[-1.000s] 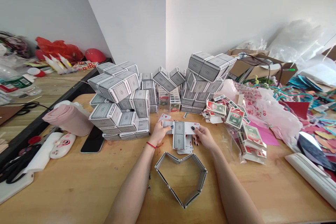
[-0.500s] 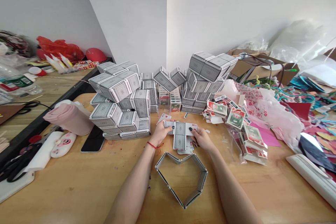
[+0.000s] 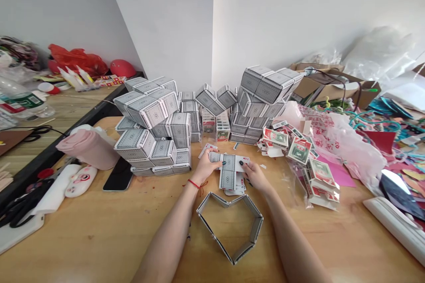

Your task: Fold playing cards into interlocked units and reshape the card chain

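Observation:
Both hands work over a small pile of playing cards [image 3: 229,172] on the wooden table [image 3: 99,230]. My left hand [image 3: 205,167] pinches the left end of a card lying crosswise on the pile. My right hand [image 3: 255,176], nails painted dark, grips the right end, where a red pip shows. Just in front of my wrists lies a heart-shaped frame [image 3: 229,224] made of folded cards, standing on edge.
Stacks of cubes folded from cards [image 3: 156,124] rise behind the pile at left and at right [image 3: 262,97]. Card boxes in plastic wrap [image 3: 312,168] lie to the right. A pink roll [image 3: 88,148], a phone [image 3: 117,177] and scissors [image 3: 16,210] lie at left.
The hands have barely shifted; my left fingers have closed a little further over the crosswise card. The view has tilted slightly.

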